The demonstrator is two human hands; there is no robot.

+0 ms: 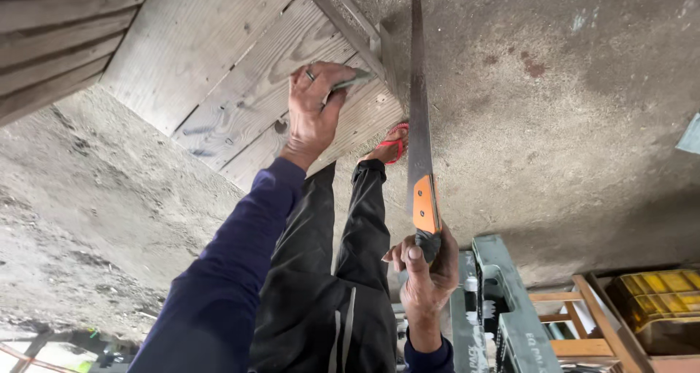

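Note:
My left hand (315, 109), in a dark blue sleeve, rests on a panel of grey wooden boards (219, 67) and pinches a flat grey-green pencil (355, 80) against a thin wooden strip (343, 12) along the panel's edge. My right hand (429, 272) grips the orange and black handle (426, 207) of a handsaw. Its long blade (417, 74) runs away from me beside the strip's end. My legs in black trousers (328, 271) are between the arms, and a foot in a red sandal (394, 144) stands by the panel's corner.
The panel lies on a rough concrete floor (569, 110). At the lower right stand a dark green plastic case (510, 315), a small wooden frame (583, 322) and an amber see-through box (656, 293). Weathered planks (51, 45) are stacked at the upper left.

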